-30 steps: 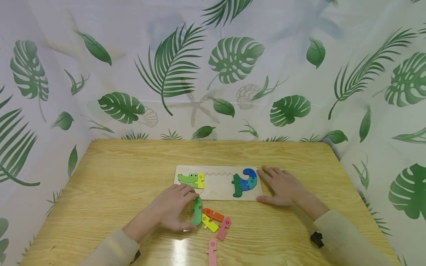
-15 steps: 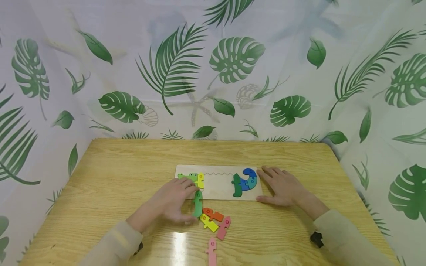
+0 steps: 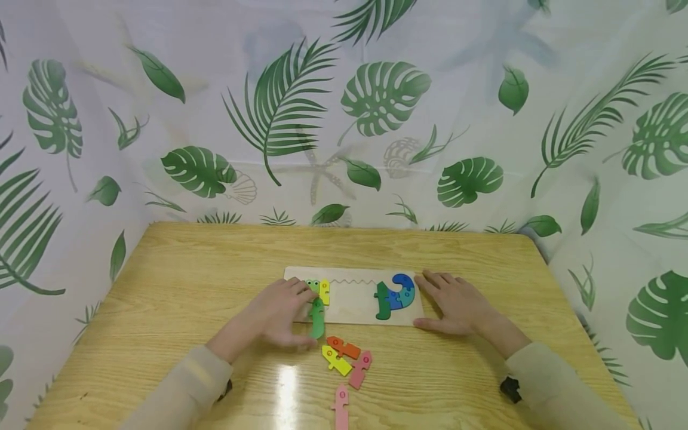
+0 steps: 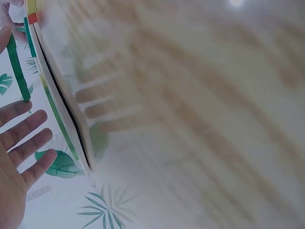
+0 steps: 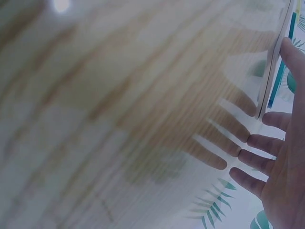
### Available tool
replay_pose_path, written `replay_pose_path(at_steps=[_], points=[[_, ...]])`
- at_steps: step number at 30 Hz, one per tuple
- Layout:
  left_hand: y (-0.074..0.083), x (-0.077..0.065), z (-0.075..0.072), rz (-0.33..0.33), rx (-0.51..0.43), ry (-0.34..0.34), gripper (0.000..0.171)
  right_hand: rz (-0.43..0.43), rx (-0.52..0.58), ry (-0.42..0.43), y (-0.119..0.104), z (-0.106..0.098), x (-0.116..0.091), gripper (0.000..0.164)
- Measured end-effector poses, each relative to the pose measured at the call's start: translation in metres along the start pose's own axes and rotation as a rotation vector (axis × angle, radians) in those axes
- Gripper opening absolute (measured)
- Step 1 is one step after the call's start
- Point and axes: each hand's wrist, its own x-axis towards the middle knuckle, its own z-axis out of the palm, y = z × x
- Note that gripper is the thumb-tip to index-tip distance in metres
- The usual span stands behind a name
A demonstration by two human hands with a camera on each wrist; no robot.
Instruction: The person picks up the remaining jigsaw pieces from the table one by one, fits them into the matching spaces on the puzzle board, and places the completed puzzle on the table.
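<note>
My left hand [image 3: 275, 313] pinches a green wooden puzzle piece [image 3: 318, 322] between thumb and forefinger; the left wrist view shows the piece [image 4: 18, 69] edge-on, above the board. Under it lies the wooden puzzle board [image 3: 352, 307]. At the board's left, a crocodile head piece [image 3: 313, 283] is partly hidden by this hand, with a yellow piece [image 3: 324, 292] beside it. A dark green piece [image 3: 383, 301] and blue tail pieces [image 3: 403, 280] fill the right side. My right hand [image 3: 457, 304], fingers spread, rests on the table with thumb and fingertips at the board's right edge.
In front of the board lie loose pieces: an orange one [image 3: 345, 348], a yellow one [image 3: 337, 361], a dark pink one [image 3: 361, 370] and, nearer, a light pink one [image 3: 341, 406]. A leaf-patterned cloth [image 3: 387, 203] stands behind the wooden table [image 3: 457, 382].
My left hand has carried the green piece away from the loose pieces, forward over the board's lower left edge, covering more of the crocodile head. The right hand has stayed in place.
</note>
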Motion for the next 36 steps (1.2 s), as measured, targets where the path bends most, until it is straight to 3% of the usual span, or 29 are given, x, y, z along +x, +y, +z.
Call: replay_pose_path(at_steps=[24, 36], points=[[-0.007, 0.029, 0.0, -0.055, -0.019, -0.024, 0.093, 0.007, 0.006, -0.005, 0.002, 0.004, 0.0, 0.107], [-0.012, 0.039, 0.003, -0.065, -0.038, -0.001, 0.092, 0.006, 0.014, -0.006, 0.001, 0.001, -0.001, 0.107]])
